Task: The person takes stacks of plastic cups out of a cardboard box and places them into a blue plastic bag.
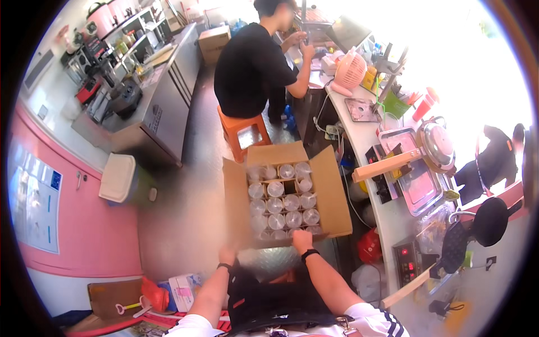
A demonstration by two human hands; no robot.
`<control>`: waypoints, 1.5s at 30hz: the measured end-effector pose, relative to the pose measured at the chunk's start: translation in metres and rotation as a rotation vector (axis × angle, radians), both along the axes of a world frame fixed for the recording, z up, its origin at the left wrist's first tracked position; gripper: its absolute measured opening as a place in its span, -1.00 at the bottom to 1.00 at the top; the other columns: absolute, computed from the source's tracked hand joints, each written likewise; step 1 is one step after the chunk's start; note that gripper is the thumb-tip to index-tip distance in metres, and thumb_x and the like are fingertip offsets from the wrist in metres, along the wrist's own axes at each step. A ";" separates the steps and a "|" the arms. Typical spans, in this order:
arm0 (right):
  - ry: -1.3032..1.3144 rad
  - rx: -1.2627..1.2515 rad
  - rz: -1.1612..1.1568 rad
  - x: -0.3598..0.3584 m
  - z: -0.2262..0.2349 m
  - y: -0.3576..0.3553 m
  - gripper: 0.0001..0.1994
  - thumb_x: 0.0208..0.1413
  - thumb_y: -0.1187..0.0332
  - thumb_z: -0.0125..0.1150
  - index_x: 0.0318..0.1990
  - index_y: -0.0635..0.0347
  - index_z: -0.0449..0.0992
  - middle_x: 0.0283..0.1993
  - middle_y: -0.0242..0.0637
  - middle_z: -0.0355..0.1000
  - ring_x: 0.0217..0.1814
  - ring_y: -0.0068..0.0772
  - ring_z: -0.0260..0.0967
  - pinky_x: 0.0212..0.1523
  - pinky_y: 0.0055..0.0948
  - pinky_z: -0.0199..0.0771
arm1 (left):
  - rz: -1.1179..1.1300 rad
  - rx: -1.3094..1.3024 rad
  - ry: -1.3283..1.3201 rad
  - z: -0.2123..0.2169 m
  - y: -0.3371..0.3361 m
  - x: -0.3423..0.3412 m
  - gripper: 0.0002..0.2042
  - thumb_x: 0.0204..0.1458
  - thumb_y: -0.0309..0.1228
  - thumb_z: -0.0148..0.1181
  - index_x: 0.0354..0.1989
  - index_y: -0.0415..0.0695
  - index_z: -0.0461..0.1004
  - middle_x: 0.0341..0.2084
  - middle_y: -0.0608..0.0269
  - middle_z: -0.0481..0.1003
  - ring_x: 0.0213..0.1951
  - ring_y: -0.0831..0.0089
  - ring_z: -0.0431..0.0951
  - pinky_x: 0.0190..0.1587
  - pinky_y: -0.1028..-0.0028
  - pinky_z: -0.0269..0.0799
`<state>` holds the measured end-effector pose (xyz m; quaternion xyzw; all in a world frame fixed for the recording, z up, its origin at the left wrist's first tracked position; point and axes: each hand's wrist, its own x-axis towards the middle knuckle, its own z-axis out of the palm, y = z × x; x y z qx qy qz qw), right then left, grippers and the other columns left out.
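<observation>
The open cardboard box [286, 194] of clear cups [283, 203] sits directly ahead of me on the floor, long axis running away. My left hand [227, 254] and right hand [301, 240] clasp its near edge, right slightly farther forward.

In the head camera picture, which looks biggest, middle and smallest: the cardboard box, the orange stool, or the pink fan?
1. Cardboard box, held at its near edge by the left hand and right hand.
2. and 3. Orange stool and pink fan: they look alike, both far off, so unsure.
</observation>
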<state>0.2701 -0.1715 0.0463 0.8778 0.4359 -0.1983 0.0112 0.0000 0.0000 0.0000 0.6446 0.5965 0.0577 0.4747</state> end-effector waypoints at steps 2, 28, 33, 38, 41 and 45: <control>-0.095 0.064 -0.021 0.006 -0.002 0.033 -0.94 -0.19 0.41 0.19 -0.52 0.08 0.57 -0.45 -0.22 0.52 -0.33 -0.22 0.51 -0.34 -0.27 0.46 | -0.071 0.042 0.110 0.065 0.029 0.029 -0.54 -0.03 -0.06 0.18 -0.50 -0.35 0.52 -0.76 0.10 0.48 -0.67 0.38 0.54 -0.55 0.45 0.43; -0.230 0.854 0.123 -0.113 -0.095 -0.162 -0.75 -0.36 0.61 0.08 -0.39 0.20 0.39 -0.31 -0.21 0.30 -0.21 -0.08 0.24 -0.26 -0.22 0.35 | -1.261 0.077 0.099 -0.179 -0.190 0.006 -0.63 0.07 -0.20 -0.10 0.00 -0.07 0.42 0.00 0.02 0.40 0.02 0.08 0.39 0.08 0.25 0.25; -0.292 0.862 0.122 -0.121 -0.116 -0.170 -0.73 -0.36 0.57 0.10 -0.35 0.23 0.38 -0.25 -0.12 0.28 -0.15 -0.03 0.22 -0.12 -0.19 0.29 | -1.151 0.135 0.060 -0.170 -0.211 0.019 -0.64 0.06 -0.18 -0.12 -0.07 -0.07 0.47 -0.11 0.00 0.46 -0.02 0.07 0.43 0.04 0.25 0.28; -0.287 0.826 0.178 -0.127 -0.118 -0.169 -0.69 -0.35 0.52 0.14 -0.31 0.23 0.37 -0.21 -0.12 0.29 -0.09 -0.04 0.21 -0.01 -0.17 0.23 | -1.104 0.232 0.112 -0.179 -0.202 0.009 -0.63 0.05 -0.18 -0.11 -0.12 -0.13 0.49 -0.10 -0.04 0.45 -0.04 0.05 0.44 0.02 0.23 0.31; -0.334 0.766 0.148 -0.128 -0.120 -0.166 -0.65 -0.35 0.50 0.16 -0.25 0.23 0.36 -0.20 -0.11 0.29 -0.05 -0.04 0.21 0.05 -0.16 0.19 | -1.168 0.232 0.098 -0.174 -0.207 0.014 -0.62 0.04 -0.19 -0.10 -0.12 -0.18 0.49 -0.11 -0.08 0.45 -0.03 0.05 0.43 0.03 0.22 0.31; -0.296 0.732 0.175 -0.127 -0.120 -0.166 -0.57 -0.36 0.49 0.19 -0.17 0.23 0.36 -0.14 -0.11 0.28 -0.01 -0.07 0.20 0.08 -0.16 0.16 | -1.212 0.106 0.355 -0.165 -0.221 0.030 -0.62 0.06 -0.17 -0.09 -0.01 -0.07 0.44 0.00 0.01 0.40 0.06 0.14 0.38 0.11 0.28 0.23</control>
